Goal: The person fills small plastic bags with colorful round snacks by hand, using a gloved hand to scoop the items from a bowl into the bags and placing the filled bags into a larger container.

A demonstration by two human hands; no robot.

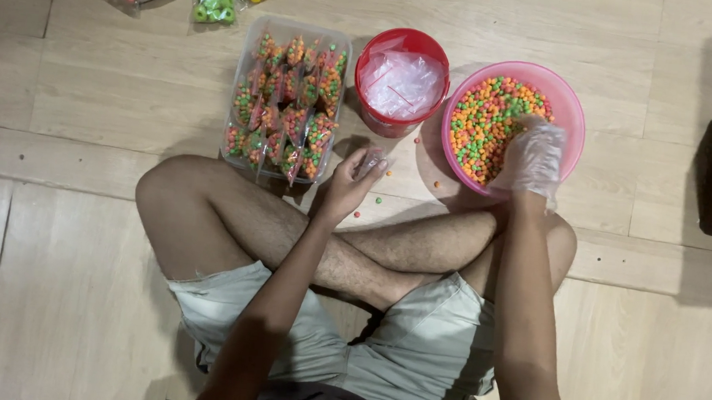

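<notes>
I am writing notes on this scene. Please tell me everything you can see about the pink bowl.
The pink bowl is round, looks like plastic, and stands upright on the pale wooden floor, beside the red tub. Small orange, green and yellow candies fill it. The right hand, in a clear glove, reaches into them over the near rim.

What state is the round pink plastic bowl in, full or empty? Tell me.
Well filled: the round pink plastic bowl holds a heap of small orange, green and yellow candies, with the gloved right hand in them.
</notes>
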